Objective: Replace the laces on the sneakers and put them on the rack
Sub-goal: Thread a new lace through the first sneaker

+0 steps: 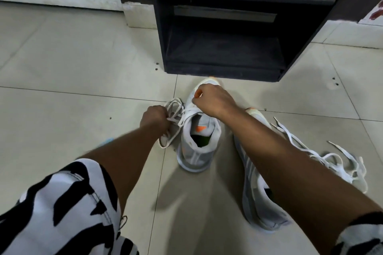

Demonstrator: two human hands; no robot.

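Before the black rack (223, 51), mid-floor: grey sneaker (196, 141), long axis toe-to-rack. Left hand (154, 117) grips its lace (172, 109) just left; right hand (213, 99), fingers curled, pinches lace over the eyelets.

I see a grey mesh-cloth sneaker (196, 141) beside flat woven white laces (331, 159), before a matt black wooden rack (223, 47) on smooth tile floor (72, 68).

The person has two bare forearms reaching into view, with no watch, ring or band showing on either wrist. The left hand (154, 117) and right hand (213, 99) are ungloved. Short sleeves (62, 203) end above the elbows, in white fabric with bold, irregular black markings and a stitched hem; the right sleeve shows only at the frame's lower corner.
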